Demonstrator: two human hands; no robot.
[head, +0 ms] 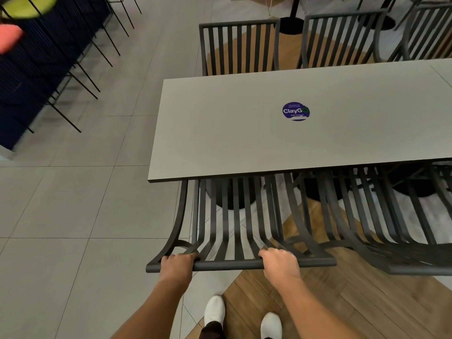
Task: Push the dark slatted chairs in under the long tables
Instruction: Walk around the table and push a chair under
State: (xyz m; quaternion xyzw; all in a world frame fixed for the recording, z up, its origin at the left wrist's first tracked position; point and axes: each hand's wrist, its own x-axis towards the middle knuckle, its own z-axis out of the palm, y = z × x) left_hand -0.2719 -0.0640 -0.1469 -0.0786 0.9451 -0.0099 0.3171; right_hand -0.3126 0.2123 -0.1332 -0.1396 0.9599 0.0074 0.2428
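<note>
Gripping the top rail of the nearest dark slatted chair [234, 223], we have both hands on it: our left hand [178, 264] curls around the rail near its left end, and our right hand [278, 261] curls around it right of centre. Both grasps are closed on the rail, fingers wrapped over the front edge.

We note the chair's position: its seat is hidden beneath the near edge of the long table [244, 133], at the table's left end, while its backrest slopes out toward us. The slats run from the rail up to the table edge and disappear under it.

Just beside it on the right stands a second slatted chair [381, 216], likewise with its front under the same edge and its back leaning outward. Its frame lies close against the first chair's right side; we cannot tell whether they touch.

On the far side of the table two more chairs [239, 47] stand with their backs upright against the far edge.

A round purple sticker [296, 111] sits on the grey tabletop. Below our arms, two white shoes [215, 311] stand where grey floor tiles [73, 204] meet wood-pattern flooring [330, 302]. Dark stools with thin black legs [80, 69] line the upper left.
</note>
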